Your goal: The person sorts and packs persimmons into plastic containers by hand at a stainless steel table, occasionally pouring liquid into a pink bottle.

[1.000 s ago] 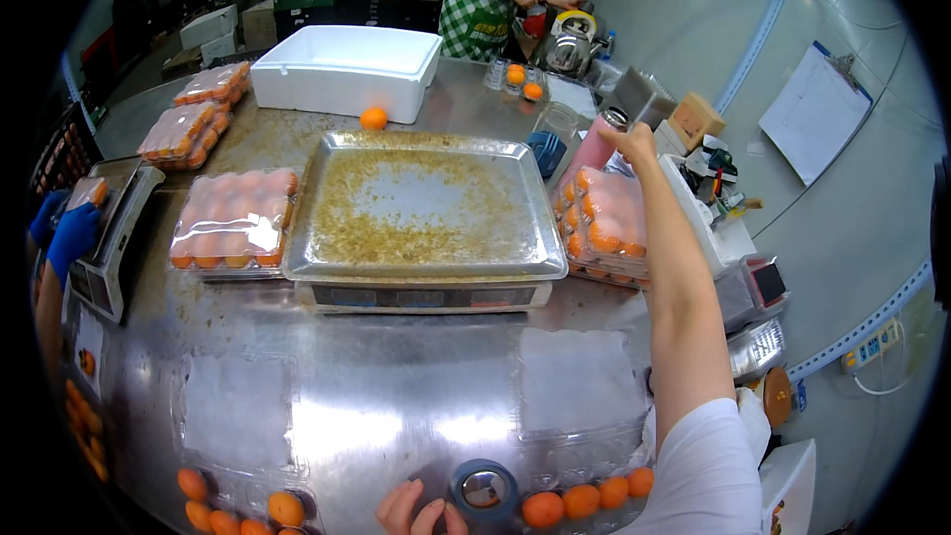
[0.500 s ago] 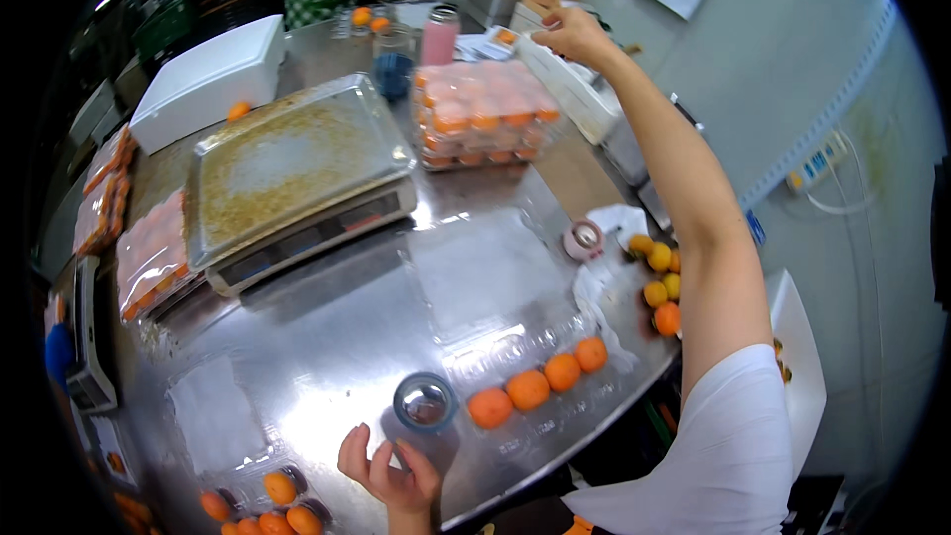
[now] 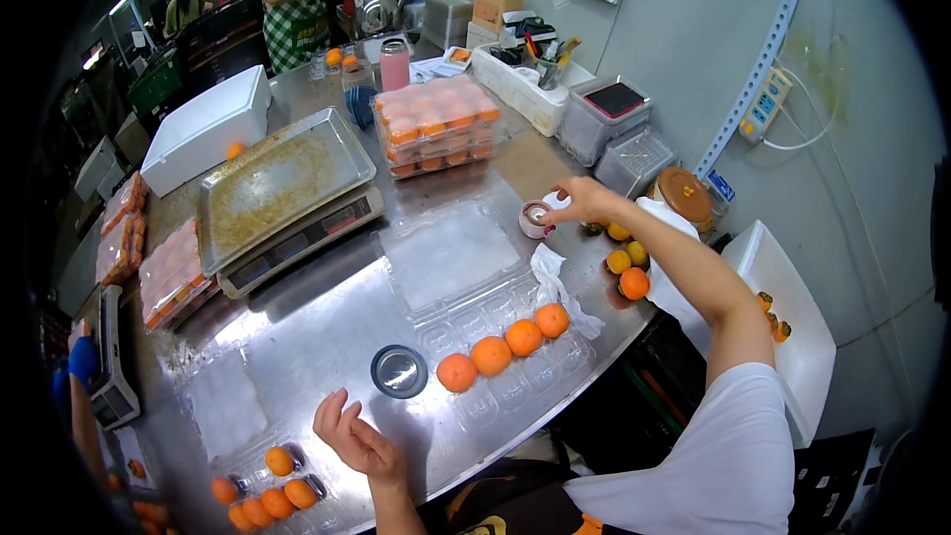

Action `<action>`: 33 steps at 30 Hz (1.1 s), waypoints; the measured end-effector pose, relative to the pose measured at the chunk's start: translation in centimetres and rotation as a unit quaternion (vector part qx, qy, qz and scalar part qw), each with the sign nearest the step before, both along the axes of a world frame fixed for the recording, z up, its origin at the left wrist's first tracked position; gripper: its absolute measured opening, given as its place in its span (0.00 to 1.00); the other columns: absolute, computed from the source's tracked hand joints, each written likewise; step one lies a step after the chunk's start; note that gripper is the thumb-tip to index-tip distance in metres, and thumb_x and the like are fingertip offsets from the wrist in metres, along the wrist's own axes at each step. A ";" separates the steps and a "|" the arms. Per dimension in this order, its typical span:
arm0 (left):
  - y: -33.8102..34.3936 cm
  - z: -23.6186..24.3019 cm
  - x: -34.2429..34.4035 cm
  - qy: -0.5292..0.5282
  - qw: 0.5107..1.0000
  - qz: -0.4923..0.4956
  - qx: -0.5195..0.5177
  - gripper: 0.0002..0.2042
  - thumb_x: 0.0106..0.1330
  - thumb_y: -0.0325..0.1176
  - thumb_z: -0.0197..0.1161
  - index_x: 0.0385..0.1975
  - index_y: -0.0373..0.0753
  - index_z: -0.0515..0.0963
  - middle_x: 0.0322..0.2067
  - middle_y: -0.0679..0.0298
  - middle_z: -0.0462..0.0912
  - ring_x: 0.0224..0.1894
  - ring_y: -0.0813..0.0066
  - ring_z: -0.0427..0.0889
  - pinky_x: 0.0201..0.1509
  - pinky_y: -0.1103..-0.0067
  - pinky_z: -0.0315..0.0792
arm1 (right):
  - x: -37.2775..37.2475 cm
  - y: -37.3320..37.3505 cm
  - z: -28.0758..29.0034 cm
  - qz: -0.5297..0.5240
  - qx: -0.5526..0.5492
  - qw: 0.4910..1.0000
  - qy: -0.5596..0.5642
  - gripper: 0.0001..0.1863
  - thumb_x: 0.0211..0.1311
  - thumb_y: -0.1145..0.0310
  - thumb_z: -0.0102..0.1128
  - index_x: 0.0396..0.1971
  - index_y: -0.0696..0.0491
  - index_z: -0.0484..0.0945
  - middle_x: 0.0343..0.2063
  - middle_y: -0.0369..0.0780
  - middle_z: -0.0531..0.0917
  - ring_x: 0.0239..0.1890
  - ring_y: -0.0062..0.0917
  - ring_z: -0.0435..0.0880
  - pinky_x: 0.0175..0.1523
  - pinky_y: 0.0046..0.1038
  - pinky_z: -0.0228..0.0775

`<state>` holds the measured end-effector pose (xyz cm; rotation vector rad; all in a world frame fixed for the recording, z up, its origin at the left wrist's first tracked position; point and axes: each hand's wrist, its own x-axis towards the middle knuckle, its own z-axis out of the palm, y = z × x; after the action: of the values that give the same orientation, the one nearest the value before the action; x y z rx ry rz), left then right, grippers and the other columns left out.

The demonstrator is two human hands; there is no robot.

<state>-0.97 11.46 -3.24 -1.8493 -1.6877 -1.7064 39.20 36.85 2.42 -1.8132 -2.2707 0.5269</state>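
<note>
My left hand (image 3: 359,436) is open with curled fingers, over the steel table beside a round grey-rimmed lid (image 3: 399,372). My right hand (image 3: 575,200) reaches to a small pink cylindrical container (image 3: 534,225); a small white thing shows between thumb and index, too indistinct to name. Orange fruits (image 3: 491,355) line a clear moulded tray (image 3: 458,403), with more in another tray (image 3: 280,500) at lower left. Two white liner sheets (image 3: 446,258) lie in clear packs. Yellow and orange fruits (image 3: 633,282) sit by a white cloth at the right edge.
A scale with a stained metal tray (image 3: 277,188), packed fruit boxes (image 3: 434,121), foam boxes (image 3: 198,129) and clutter along the wall occupy the table. A blue-gloved hand (image 3: 81,362) is at far left; an aproned person (image 3: 295,20) stands behind. A foam bin (image 3: 802,376) stands right.
My view has swung rightward. My right hand has come from the back of the table down to the small pink container. My left hand stays near the round lid, fingers still apart.
</note>
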 end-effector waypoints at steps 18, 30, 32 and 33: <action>-7.6 -2.9 -3.0 0.011 0.987 -0.067 -0.147 0.06 0.66 0.26 0.56 0.29 0.32 0.78 0.30 0.56 0.78 0.33 0.64 0.77 0.37 0.71 0.74 | -2.0 -1.0 -7.3 -0.119 0.111 0.976 0.147 0.34 0.36 0.51 0.72 0.41 0.61 0.75 0.37 0.50 0.82 0.41 0.42 0.82 0.45 0.36 0.73; -7.7 -8.5 -4.0 -0.203 0.954 -0.030 -0.218 0.15 0.69 0.26 0.52 0.53 0.31 0.64 0.38 0.56 0.71 0.36 0.74 0.73 0.37 0.77 0.75 | 14.9 3.6 1.5 -0.409 0.270 0.869 0.074 0.35 0.35 0.52 0.74 0.44 0.57 0.76 0.39 0.48 0.83 0.44 0.41 0.82 0.49 0.36 0.73; -7.5 -8.2 -3.8 -0.167 0.961 -0.018 -0.218 0.15 0.68 0.25 0.53 0.53 0.31 0.64 0.36 0.57 0.72 0.35 0.75 0.73 0.35 0.78 0.75 | 16.4 4.4 0.5 -0.441 0.267 0.855 0.049 0.37 0.35 0.52 0.75 0.45 0.58 0.75 0.41 0.49 0.82 0.46 0.41 0.81 0.50 0.37 0.73; -7.6 -8.1 -3.7 -0.149 0.964 -0.012 -0.219 0.16 0.68 0.25 0.53 0.53 0.32 0.64 0.35 0.58 0.72 0.34 0.76 0.73 0.34 0.78 0.74 | 16.7 4.7 0.1 -0.451 0.262 0.852 0.043 0.37 0.34 0.52 0.76 0.45 0.58 0.75 0.41 0.50 0.82 0.46 0.42 0.81 0.51 0.37 0.72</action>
<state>-4.70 3.89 -11.36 -1.8464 -2.3334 -1.8072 55.93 41.54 2.53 -2.1549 -1.0839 -0.1692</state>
